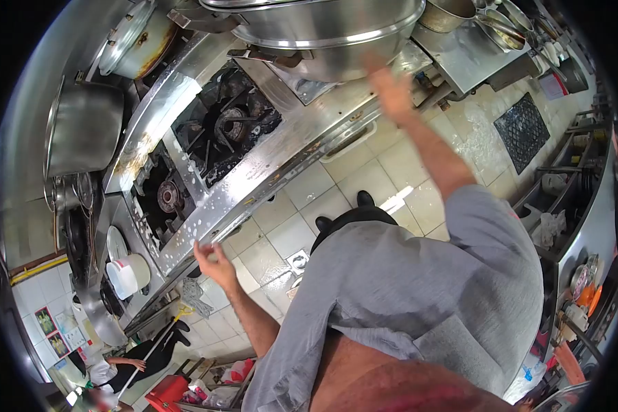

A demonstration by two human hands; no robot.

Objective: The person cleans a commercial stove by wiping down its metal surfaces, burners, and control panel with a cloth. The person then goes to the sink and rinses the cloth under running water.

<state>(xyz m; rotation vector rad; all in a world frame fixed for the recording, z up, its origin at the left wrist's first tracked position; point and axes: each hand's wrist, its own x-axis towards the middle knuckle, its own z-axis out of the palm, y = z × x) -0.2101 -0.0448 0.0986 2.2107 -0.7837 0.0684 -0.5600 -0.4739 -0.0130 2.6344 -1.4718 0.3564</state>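
Note:
My left hand (216,264) is by the front edge of the steel stove (230,192), fingers apart and nothing in them. White suds or droplets spot the metal there. My right hand (391,93) is raised in front of a large round steel pot (336,38) with handles. Motion smears its fingers, and I cannot tell whether they touch the pot. Two bare gas burners show between the hands: a nearer one (168,197) and a blackened one (232,123).
A white tub (128,276) and a big steel pot (86,127) stand on the left. A stained pot (134,44) sits behind. Saucepans (446,14) lie at upper right. A black mat (522,132) is on the wet tiled floor. Another person (144,367) holds a long pole at lower left.

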